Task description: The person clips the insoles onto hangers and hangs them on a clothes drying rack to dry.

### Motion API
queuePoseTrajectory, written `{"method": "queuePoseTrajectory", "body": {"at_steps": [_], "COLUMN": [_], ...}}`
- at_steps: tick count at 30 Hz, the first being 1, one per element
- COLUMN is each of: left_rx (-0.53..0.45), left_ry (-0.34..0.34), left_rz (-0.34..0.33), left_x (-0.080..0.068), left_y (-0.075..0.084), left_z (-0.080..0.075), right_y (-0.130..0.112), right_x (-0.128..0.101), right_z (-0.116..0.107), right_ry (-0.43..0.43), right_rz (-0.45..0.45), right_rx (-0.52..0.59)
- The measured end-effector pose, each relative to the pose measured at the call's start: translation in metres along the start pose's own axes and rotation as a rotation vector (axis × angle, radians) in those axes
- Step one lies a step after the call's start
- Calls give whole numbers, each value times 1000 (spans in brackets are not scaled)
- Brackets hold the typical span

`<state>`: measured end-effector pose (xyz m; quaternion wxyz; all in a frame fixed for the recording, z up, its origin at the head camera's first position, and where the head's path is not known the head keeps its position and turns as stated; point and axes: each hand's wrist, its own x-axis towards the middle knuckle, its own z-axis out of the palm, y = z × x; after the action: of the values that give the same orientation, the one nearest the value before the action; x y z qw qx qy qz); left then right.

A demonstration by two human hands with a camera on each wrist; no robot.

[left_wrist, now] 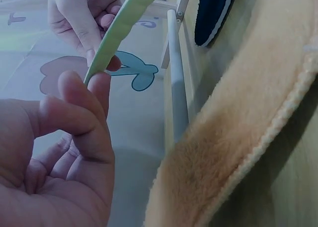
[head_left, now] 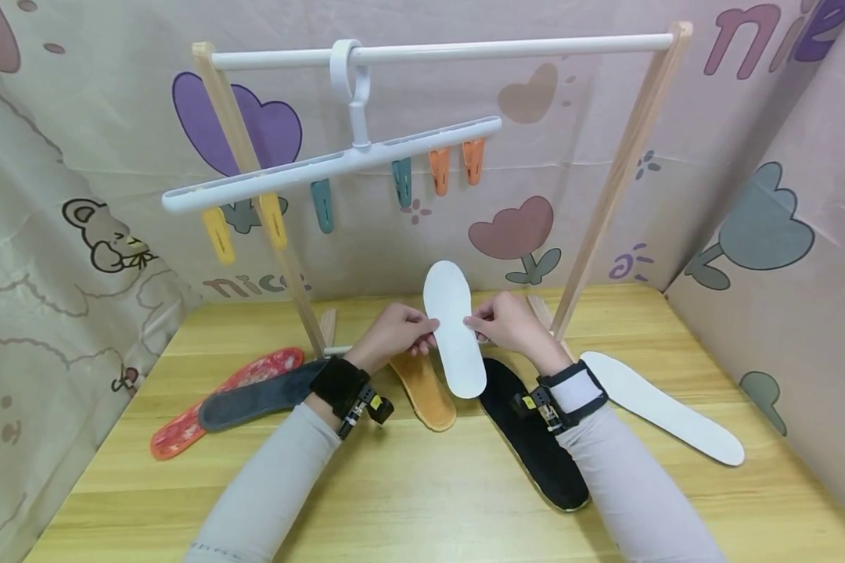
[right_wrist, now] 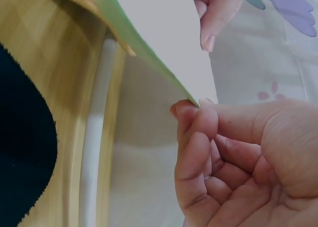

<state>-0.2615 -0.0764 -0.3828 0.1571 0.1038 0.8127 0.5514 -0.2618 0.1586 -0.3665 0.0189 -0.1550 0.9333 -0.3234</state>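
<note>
Left hand (head_left: 394, 332): grip pinching the left edge of a white insole (head_left: 454, 328) between thumb and fingertips, about mid-length
Right hand (head_left: 507, 322): grip pinching the opposite edge of the same white insole, level with the left hand; remaining fingers curled into the palm in the right wrist view
White insole: held clear of the wooden surface (head_left: 422, 485), long axis roughly upright, white face toward the head camera, pale green edge visible in both wrist views (left_wrist: 117, 31); positioned in front of the rack base

Relative to the white insole:
- directly below and slightly left, a tan fleecy insole (head_left: 422, 391) lying on the surface
- below right, a black insole (head_left: 535, 438) lying flat, partly under the right wrist
- further right, a second white insole (head_left: 665, 407), flat, well apart
- to the left, a grey insole (head_left: 253, 399) overlapping a red patterned insole (head_left: 204, 407)
- behind and above, a wooden drying rack (head_left: 627, 156) with a white crossbar; from it hangs a white clip hanger (head_left: 331, 168), tilted down to the left, bearing yellow, teal and orange clips, all without a load
</note>
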Motion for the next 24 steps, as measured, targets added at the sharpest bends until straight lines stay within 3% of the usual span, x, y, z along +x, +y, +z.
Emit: {"method": "queuePoseTrajectory", "body": {"at_steps": [24], "left_rx": [7], "left_ry": [8], "left_rz": [63], "left_x": [-35], "left_y": [-9], "left_z": [-7], "right_y": [-19], "right_x": [-23], "right_z": [12], "right_ry": [-30], "right_rz": [-62], "right_rx": [64]}}
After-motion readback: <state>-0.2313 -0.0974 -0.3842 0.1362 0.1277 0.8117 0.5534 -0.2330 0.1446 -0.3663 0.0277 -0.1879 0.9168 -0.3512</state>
